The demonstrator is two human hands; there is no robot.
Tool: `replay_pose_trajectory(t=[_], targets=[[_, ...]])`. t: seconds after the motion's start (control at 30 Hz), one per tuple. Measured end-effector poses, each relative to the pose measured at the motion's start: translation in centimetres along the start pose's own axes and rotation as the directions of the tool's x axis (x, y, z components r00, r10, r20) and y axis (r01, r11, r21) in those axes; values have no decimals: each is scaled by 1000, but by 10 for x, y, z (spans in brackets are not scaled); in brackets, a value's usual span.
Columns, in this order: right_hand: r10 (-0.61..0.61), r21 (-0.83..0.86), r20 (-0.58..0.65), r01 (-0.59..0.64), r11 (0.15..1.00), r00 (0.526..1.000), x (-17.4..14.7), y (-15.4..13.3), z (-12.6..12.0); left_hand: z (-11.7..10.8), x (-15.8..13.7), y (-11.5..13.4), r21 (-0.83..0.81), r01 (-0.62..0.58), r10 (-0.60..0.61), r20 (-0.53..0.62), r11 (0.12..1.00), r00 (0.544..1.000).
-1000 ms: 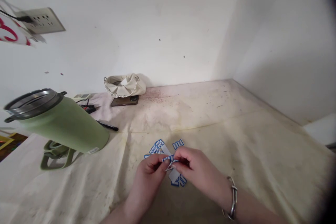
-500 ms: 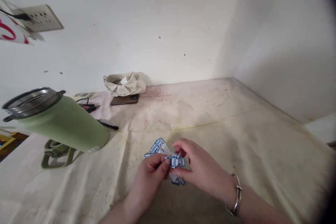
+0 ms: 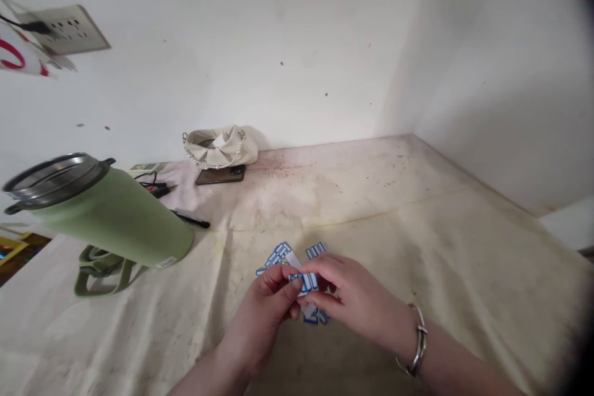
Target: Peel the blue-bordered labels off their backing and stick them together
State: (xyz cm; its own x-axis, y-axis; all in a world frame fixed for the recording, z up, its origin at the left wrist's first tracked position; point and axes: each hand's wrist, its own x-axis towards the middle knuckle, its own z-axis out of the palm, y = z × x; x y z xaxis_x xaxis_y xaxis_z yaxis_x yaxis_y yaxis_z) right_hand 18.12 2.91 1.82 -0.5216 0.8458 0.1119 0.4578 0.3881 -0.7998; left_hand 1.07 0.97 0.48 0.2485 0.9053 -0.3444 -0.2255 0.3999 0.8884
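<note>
Blue-and-white strip (image 3: 310,283) sits right of the cup (image 3: 120,216), pinched in your left hand (image 3: 264,306). Your right hand (image 3: 350,289) curls narrowly at its end; whether it grips cannot be told. Loose strips (image 3: 278,254) lie on the cloth (image 3: 394,247), also right of the cup.

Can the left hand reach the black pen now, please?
Probably yes: only tablecloth seems to lie between the left hand and the black pen, though that hand holds a blue-and-white piece.

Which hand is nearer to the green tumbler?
The left hand. It is apart from the green tumbler, to its lower right in the view; the right hand is farther right, beyond the left one.
</note>
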Motion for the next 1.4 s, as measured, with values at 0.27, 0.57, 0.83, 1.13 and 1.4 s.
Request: replay_pose_trajectory(t=[0.27,0.57,0.83,1.13,1.4], targets=[[120,133,-12,-118,984,993,1,1,3,-2,1,-1,203,-138,157,-78,969,985],[113,104,-46,-108,989,992,4,3,4,1,-1,0,311,-201,243,-102,929,965],[163,302,-8,-154,941,987,3,0,6,-1,-3,1,380,-217,280,-118,899,953],[224,483,45,-217,848,974,4,2,4,0,-3,0,193,-187,213,-122,963,969],[260,656,42,-223,721,965,5,4,-1,-3,-1,5,-27,-152,148,-117,988,982]])
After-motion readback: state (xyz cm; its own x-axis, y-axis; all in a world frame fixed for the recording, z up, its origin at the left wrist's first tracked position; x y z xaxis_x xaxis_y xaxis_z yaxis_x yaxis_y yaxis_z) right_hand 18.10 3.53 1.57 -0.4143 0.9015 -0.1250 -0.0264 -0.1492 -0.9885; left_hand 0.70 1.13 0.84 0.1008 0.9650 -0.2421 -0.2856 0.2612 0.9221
